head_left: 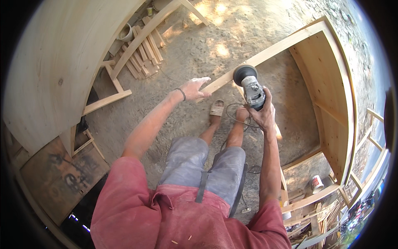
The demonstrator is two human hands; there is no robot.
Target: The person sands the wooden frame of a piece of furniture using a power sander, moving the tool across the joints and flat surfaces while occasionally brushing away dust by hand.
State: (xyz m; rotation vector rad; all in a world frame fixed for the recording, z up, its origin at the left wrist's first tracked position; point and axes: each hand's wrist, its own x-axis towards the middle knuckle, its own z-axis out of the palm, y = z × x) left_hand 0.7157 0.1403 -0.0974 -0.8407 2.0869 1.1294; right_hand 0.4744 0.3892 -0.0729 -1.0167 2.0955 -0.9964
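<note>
Wooden frame (331, 83), right half; its pale rail (286, 45) slopes toward centre. Power sander (253, 92), right of centre, black disc (241, 74) over rail. Right hand (265, 115), closed around sander's body. Left hand (194, 89), centre, fingers spread at rail's lower end; contact unclear.

Bright dappled daylight; fisheye-bent edges

Sander (253, 92) right of left hand (195, 89)

Wooden strips (149, 51) lie piled near a white bucket (130, 34), with a tub (317, 184) at lower right.
</note>
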